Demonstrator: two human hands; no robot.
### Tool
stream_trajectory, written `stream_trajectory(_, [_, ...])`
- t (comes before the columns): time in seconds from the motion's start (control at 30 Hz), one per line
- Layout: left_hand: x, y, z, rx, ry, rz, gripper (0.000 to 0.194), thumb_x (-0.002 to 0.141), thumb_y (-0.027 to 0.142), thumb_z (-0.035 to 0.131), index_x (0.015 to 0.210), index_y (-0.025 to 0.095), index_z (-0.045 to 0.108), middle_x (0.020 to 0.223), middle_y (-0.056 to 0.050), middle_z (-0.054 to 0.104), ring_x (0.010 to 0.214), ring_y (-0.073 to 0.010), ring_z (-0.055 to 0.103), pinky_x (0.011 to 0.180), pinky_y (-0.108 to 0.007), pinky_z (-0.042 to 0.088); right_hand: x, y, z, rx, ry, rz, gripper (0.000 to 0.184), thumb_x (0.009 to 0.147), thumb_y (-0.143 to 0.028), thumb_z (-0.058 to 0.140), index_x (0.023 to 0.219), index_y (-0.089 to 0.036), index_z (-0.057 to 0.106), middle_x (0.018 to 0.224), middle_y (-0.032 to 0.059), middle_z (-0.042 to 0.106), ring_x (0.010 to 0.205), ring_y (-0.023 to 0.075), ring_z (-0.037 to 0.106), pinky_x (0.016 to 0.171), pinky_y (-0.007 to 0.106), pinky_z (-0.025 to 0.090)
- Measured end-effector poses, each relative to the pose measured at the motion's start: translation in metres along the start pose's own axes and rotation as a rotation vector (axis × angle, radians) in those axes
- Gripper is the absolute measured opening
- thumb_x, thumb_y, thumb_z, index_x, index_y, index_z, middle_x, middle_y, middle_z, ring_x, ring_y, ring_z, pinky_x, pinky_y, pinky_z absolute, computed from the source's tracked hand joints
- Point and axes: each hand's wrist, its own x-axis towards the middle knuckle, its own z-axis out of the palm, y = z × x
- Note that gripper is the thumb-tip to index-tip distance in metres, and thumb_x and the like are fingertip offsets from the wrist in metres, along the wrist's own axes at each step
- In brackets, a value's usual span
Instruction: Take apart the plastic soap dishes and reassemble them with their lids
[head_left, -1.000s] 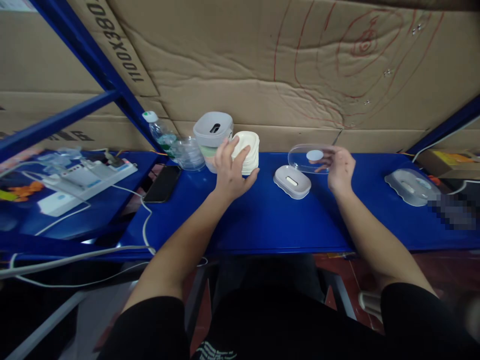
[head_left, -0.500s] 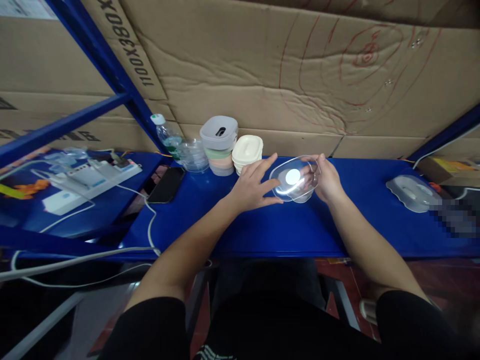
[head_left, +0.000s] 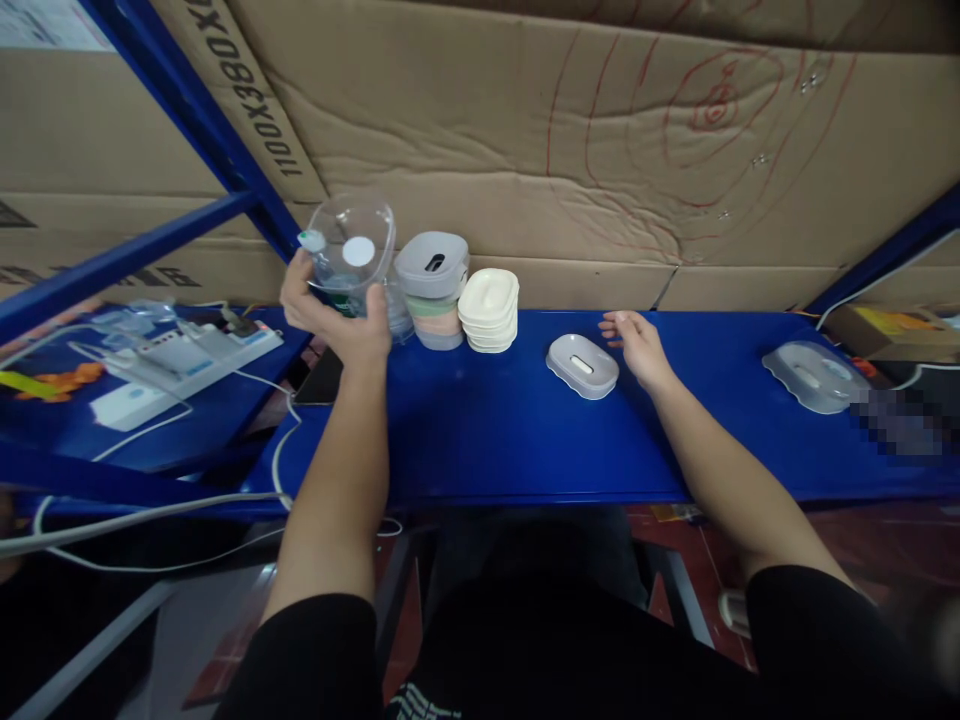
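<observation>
On the left, my left hand (head_left: 337, 320) grips a clear plastic cover (head_left: 379, 222) with a round white sticker, raised in front of the water bottle (head_left: 310, 240) and the stacked clear covers (head_left: 401, 318). Right of these stands a pile of grey, green and peach containers (head_left: 436, 262), its top one having a dark slot. A pile of cream lids (head_left: 489, 298) sits beside it. My right hand (head_left: 637, 348) hovers with nothing in it, fingers loosely extended, just right of a grey oval dish (head_left: 583, 366) with a pale slot.
A clear-covered grey dish (head_left: 814, 376) lies on the right of the blue table (head_left: 480, 440), near a cardboard box (head_left: 892, 325). On the left are a white power strip (head_left: 187, 370), loose cables and a dark phone (head_left: 321, 380). Cardboard (head_left: 465, 130) walls the back.
The clear cover has passed from my right hand to my left, which carried it left to the stacked covers. My right hand has let go and stays near the grey dish.
</observation>
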Motion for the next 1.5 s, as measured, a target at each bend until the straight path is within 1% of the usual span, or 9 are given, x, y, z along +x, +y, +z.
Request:
stream_trajectory(0.17, [-0.005, -0.013, 0.006, 0.053, -0.007, -0.222, 0.091, 0.092, 0.068, 0.063, 0.157, 0.009, 0.040, 0.162, -0.023, 0.051, 0.152, -0.0392, 0.047, 0.128, -0.062, 0.030, 0.003, 0.014, -0.001, -0.051, -0.045, -0.007, 0.072, 0.085, -0.089, 0.059, 0.109, -0.023, 0.072, 0.114, 0.0123, 0.080, 0.100, 0.0256, 0.075, 0.092, 0.044, 0.059])
stream_trajectory(0.43, [-0.008, -0.028, 0.019, 0.059, -0.222, -0.316, 0.074, 0.088, 0.033, 0.076, 0.156, 0.017, 0.049, 0.167, -0.020, 0.048, 0.160, -0.0347, 0.040, 0.135, -0.054, 0.025, -0.007, 0.006, 0.002, -0.352, -0.146, -0.178, 0.062, 0.096, -0.076, 0.053, 0.113, -0.021, 0.076, 0.118, 0.0138, 0.079, 0.111, 0.0325, 0.073, 0.105, 0.053, 0.055])
stream_trajectory(0.57, [-0.011, -0.030, 0.021, 0.064, -0.124, -0.280, 0.069, 0.090, 0.035, 0.074, 0.153, 0.019, 0.050, 0.159, -0.020, 0.053, 0.154, -0.0380, 0.046, 0.131, -0.061, 0.029, -0.014, -0.002, 0.003, -0.524, -0.321, -0.310, 0.064, 0.096, -0.072, 0.057, 0.131, -0.020, 0.073, 0.133, 0.0165, 0.075, 0.129, 0.0368, 0.067, 0.114, 0.057, 0.050])
stream_trajectory(0.7, [-0.012, -0.023, 0.019, 0.018, 0.001, -0.129, 0.062, 0.097, 0.047, 0.066, 0.150, 0.020, 0.050, 0.151, -0.019, 0.056, 0.150, -0.0389, 0.047, 0.127, -0.065, 0.032, -0.025, -0.014, 0.003, -0.788, -0.449, -0.346, 0.083, 0.087, -0.076, 0.072, 0.148, -0.020, 0.065, 0.154, 0.0202, 0.063, 0.142, 0.0458, 0.058, 0.118, 0.065, 0.044])
stream_trajectory(0.83, [-0.026, 0.003, 0.023, -0.094, -0.081, 0.098, 0.064, 0.100, 0.062, 0.059, 0.148, 0.020, 0.050, 0.151, -0.017, 0.056, 0.149, -0.0399, 0.047, 0.126, -0.069, 0.029, -0.035, -0.026, 0.004, -0.938, -0.505, -0.356, 0.093, 0.080, -0.074, 0.081, 0.156, -0.025, 0.059, 0.167, 0.0194, 0.051, 0.142, 0.0517, 0.057, 0.118, 0.073, 0.041])
stream_trajectory(1.0, [-0.067, 0.070, 0.030, -0.280, -0.466, 0.516, 0.051, 0.095, 0.060, 0.068, 0.132, 0.025, 0.062, 0.136, -0.014, 0.069, 0.129, -0.0361, 0.065, 0.115, -0.061, 0.046, -0.041, -0.029, 0.011, -0.661, -0.630, -0.461, 0.087, 0.081, -0.052, 0.087, 0.158, -0.028, 0.056, 0.164, 0.0161, 0.052, 0.146, 0.0424, 0.056, 0.118, 0.061, 0.050])
stream_trajectory(1.13, [-0.093, 0.114, 0.032, -0.349, -0.737, 0.762, 0.066, 0.097, 0.066, 0.066, 0.147, 0.024, 0.057, 0.159, -0.020, 0.055, 0.141, -0.0386, 0.058, 0.114, -0.057, 0.050, -0.044, -0.028, 0.019, -0.421, -0.617, -0.591, 0.077, 0.085, -0.046, 0.083, 0.155, -0.026, 0.057, 0.154, 0.0157, 0.060, 0.144, 0.0375, 0.059, 0.120, 0.059, 0.050])
stream_trajectory(1.33, [-0.091, 0.111, 0.033, -0.343, -0.790, 0.790, 0.066, 0.101, 0.052, 0.067, 0.155, 0.020, 0.051, 0.161, -0.024, 0.054, 0.141, -0.0389, 0.060, 0.111, -0.056, 0.053, -0.045, -0.031, 0.018, -0.178, -0.540, -0.601, 0.072, 0.085, -0.056, 0.085, 0.149, -0.030, 0.063, 0.147, 0.0133, 0.068, 0.134, 0.0357, 0.066, 0.114, 0.060, 0.053])
stream_trajectory(1.5, [-0.079, 0.103, 0.030, -0.397, -0.788, 0.782, 0.051, 0.101, 0.015, 0.057, 0.151, 0.023, 0.053, 0.135, -0.013, 0.074, 0.122, -0.0264, 0.072, 0.101, -0.045, 0.060, -0.042, -0.027, 0.014, 0.244, -0.616, -0.289, 0.063, 0.087, -0.062, 0.084, 0.141, -0.033, 0.070, 0.136, 0.0086, 0.077, 0.126, 0.0297, 0.073, 0.110, 0.051, 0.059])
